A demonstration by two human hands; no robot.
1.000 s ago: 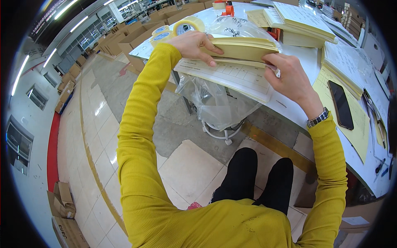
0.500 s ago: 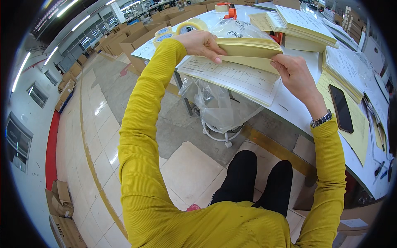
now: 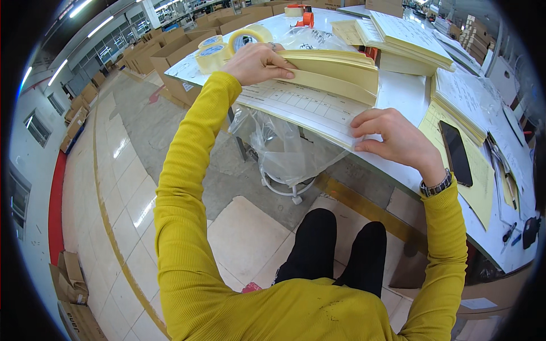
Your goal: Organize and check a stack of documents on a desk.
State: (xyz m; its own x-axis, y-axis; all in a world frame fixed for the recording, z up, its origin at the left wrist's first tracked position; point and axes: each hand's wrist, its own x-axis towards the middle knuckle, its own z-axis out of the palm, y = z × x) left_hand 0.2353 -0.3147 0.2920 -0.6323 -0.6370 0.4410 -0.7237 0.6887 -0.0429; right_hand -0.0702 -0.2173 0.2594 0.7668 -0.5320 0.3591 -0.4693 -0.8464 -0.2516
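A stack of yellow-backed paper forms (image 3: 335, 65) is tilted up on the table, its sheets partly fanned. My left hand (image 3: 256, 62) grips the stack's left end, thumb in front and fingers behind. Below the lifted sheets lies a white printed form (image 3: 307, 102) with a table grid, at the table's near edge. My right hand (image 3: 392, 133) is at the right end of that lower form, fingers curled and the thumb by its edge. Whether the fingertips pinch the form or only touch it, I cannot tell.
Rolls of tape (image 3: 248, 40) stand beyond my left hand. More paper stacks (image 3: 406, 37) sit at the back right. A phone (image 3: 455, 150) lies on yellow sheets to the right. A clear plastic bag (image 3: 284, 148) hangs below the table edge. Cardboard boxes (image 3: 176, 57) stand behind at left.
My right hand has let go of the lifted sheet's right corner and moved down to the lower form's right end. My left hand keeps its hold on the stack. The view has shifted slightly.
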